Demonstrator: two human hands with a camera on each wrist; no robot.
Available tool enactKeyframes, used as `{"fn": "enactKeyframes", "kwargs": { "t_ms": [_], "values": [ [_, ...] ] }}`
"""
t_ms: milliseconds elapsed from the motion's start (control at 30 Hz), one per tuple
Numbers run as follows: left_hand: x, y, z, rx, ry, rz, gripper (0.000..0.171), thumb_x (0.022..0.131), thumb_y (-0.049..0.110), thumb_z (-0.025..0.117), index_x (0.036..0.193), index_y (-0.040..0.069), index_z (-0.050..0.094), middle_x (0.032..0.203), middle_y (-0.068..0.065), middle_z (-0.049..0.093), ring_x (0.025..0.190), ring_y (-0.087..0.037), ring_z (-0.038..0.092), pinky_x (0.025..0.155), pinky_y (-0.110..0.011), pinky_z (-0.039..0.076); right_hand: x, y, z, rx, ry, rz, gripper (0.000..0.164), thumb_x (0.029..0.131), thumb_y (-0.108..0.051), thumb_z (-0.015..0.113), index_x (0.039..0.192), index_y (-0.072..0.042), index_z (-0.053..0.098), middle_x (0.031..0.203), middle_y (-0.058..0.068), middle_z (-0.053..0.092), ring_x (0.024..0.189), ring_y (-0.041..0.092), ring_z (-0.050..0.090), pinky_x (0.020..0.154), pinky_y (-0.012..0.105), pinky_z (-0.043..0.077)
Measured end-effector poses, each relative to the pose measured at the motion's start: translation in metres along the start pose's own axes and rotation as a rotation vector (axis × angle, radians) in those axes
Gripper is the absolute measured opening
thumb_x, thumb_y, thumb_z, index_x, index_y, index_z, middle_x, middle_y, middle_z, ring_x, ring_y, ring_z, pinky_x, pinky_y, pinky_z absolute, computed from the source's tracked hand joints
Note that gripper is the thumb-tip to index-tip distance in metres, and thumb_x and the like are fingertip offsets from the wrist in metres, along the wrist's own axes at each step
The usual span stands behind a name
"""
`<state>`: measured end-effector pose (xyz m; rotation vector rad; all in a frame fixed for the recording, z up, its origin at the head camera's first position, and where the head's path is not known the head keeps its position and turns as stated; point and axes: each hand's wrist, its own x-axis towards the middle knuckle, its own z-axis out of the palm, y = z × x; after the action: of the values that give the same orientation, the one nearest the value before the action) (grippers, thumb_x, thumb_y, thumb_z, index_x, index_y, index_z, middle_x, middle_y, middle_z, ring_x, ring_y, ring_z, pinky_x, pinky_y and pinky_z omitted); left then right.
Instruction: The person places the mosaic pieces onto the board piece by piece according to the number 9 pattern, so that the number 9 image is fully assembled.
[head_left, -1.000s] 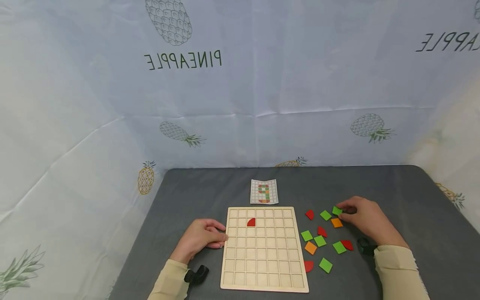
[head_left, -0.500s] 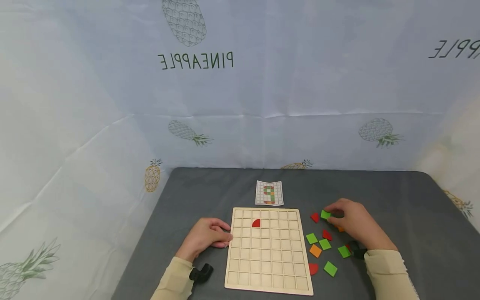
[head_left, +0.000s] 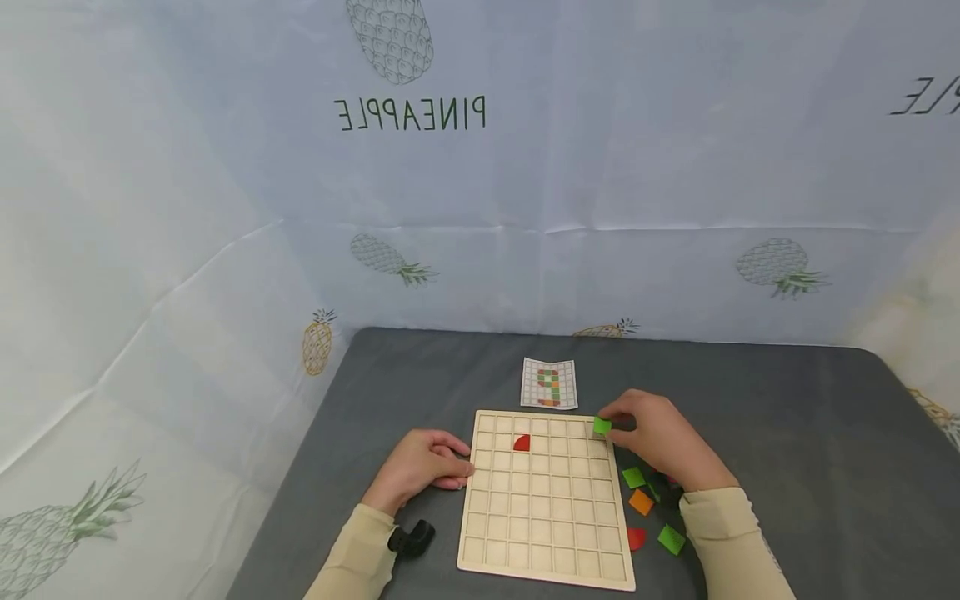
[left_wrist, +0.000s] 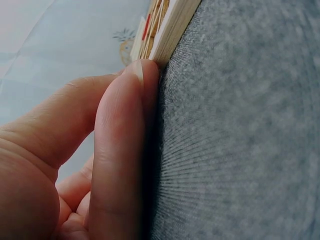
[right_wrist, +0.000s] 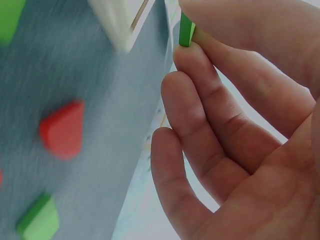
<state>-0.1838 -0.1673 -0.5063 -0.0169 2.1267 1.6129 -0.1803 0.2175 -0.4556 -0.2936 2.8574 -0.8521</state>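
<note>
A pale wooden grid board [head_left: 551,500] lies on the table, with one red quarter-round piece [head_left: 522,443] in a cell near its top. My right hand [head_left: 663,429] pinches a green square tile [head_left: 602,426] between thumb and fingers, above the board's upper right corner. The right wrist view shows this green tile [right_wrist: 186,31] edge-on at the fingertips. At the board's left side my left hand [head_left: 420,468] has bent fingers; its thumb [left_wrist: 120,115] and a fingertip meet at the board's edge [left_wrist: 172,30] in the left wrist view.
Behind the board lies a small pattern card [head_left: 549,383] with a coloured figure on a grid. Right of the board are loose pieces, among them an orange square [head_left: 641,502], a green square [head_left: 671,539] and a red piece [head_left: 636,538]. The right arm hides others. A pineapple-print cloth [head_left: 637,167] hangs behind.
My right hand has carried the green tile leftward from the loose pieces to over the board's upper right corner. The left hand stays at the board's edge. The head view has shifted slightly.
</note>
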Motion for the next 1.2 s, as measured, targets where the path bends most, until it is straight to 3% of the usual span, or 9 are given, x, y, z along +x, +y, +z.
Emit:
{"fn": "enactKeyframes", "kwargs": {
  "t_ms": [333,667,967,1200],
  "values": [
    [0.0,0.001,0.001,-0.012,-0.02,0.007,0.034,0.083,0.011,0.093,0.111,0.002,0.077,0.084,-0.011,0.079,0.075,-0.018,0.081,0.072,-0.033,0.069,0.006,-0.024,0.019,0.046,-0.033,-0.019,0.025,0.092,-0.01,0.085,0.116,-0.015,0.083,0.115,0.0,0.072,0.104,0.02,0.066,0.085,0.04,0.061],
    [-0.002,0.0,0.0,-0.014,-0.016,0.002,0.034,0.083,0.011,0.093,0.111,0.001,0.077,0.084,-0.011,0.078,0.074,-0.017,0.08,0.071,-0.033,0.069,0.018,-0.045,0.044,0.013,-0.007,-0.142,0.023,0.092,-0.006,0.081,0.112,-0.015,0.084,0.111,-0.002,0.073,0.104,0.019,0.069,0.089,0.041,0.062],
    [-0.001,0.001,0.001,-0.008,-0.018,0.012,0.035,0.083,0.012,0.094,0.112,0.001,0.077,0.082,-0.011,0.078,0.073,-0.017,0.08,0.071,-0.033,0.069,0.021,-0.053,0.056,-0.034,0.015,-0.147,0.025,0.09,-0.001,0.079,0.11,-0.015,0.085,0.104,-0.003,0.072,0.092,0.011,0.061,0.079,0.033,0.057],
    [0.0,0.0,-0.001,-0.01,-0.015,0.004,0.036,0.083,0.012,0.094,0.112,0.001,0.077,0.082,-0.011,0.078,0.074,-0.017,0.08,0.071,-0.033,0.069,0.024,-0.055,0.06,-0.049,0.028,-0.149,0.027,0.087,0.0,0.079,0.109,-0.014,0.085,0.108,-0.001,0.074,0.102,0.018,0.067,0.083,0.037,0.06]
  ]
}}
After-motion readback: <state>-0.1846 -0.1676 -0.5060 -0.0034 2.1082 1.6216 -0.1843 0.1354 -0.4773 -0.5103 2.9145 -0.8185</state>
